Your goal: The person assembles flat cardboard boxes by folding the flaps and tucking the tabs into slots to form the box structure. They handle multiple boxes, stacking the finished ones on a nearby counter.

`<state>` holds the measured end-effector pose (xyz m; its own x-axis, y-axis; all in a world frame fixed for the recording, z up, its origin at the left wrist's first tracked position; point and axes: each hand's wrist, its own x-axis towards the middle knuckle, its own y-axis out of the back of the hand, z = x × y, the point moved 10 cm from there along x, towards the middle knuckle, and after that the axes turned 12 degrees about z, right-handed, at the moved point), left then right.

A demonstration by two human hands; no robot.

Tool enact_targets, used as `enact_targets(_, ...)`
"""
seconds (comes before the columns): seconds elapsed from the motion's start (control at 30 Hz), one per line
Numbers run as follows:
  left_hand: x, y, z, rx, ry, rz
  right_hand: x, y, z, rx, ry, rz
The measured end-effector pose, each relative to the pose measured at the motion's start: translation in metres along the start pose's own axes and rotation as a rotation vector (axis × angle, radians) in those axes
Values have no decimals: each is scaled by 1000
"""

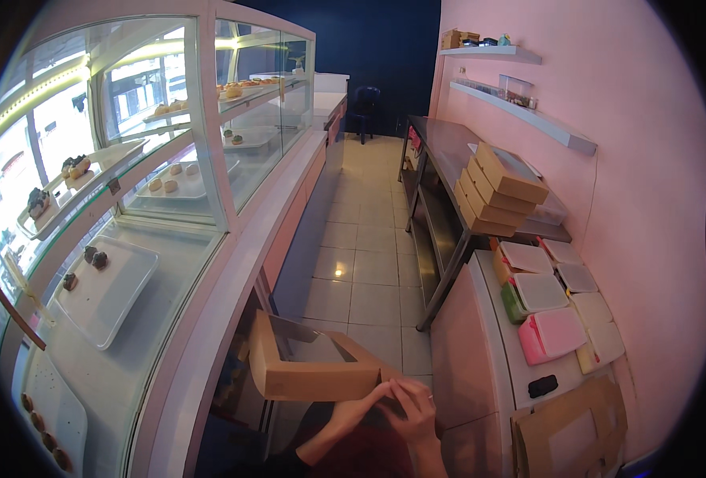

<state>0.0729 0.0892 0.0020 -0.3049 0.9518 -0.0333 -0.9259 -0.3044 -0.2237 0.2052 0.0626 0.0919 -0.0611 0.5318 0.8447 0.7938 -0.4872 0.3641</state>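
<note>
A brown cardboard pastry box [321,382] with a clear window in its top is in front of me, tilted, near the lower middle of the view. My left hand [351,416] reaches along its near side, fingers closed at the right corner. There my right hand [411,410] meets it, with bent fingers pressed at the same corner. The fingertips overlap, so the exact grip on the cardboard is partly hidden. What the box contains cannot be made out.
At left a glass display case [229,231] holds pastries on white trays [122,311]. On the right counter stand several lidded tubs [556,334], a black item [542,387] and flat box blanks [528,438]. Stacked boxes [488,199] rest on a metal table [440,135]. A tiled aisle [361,239] runs between.
</note>
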Motion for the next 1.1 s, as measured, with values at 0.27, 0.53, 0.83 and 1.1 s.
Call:
enact_targets(0.27, 9, 25, 14, 336, -129, 34, 8, 25, 21, 62, -29, 45)
enact_targets(0.53, 2, 22, 38, 519, -587, 195, 31, 25, 7, 18, -294, 22)
enact_targets(0.83, -13, -9, 51, 775, -468, -18, 5, 38, 51, 369, -740, 189)
enact_targets(1.1, -36, -19, 39, 587, -399, -91, 3, 33, 18, 336, -593, 328)
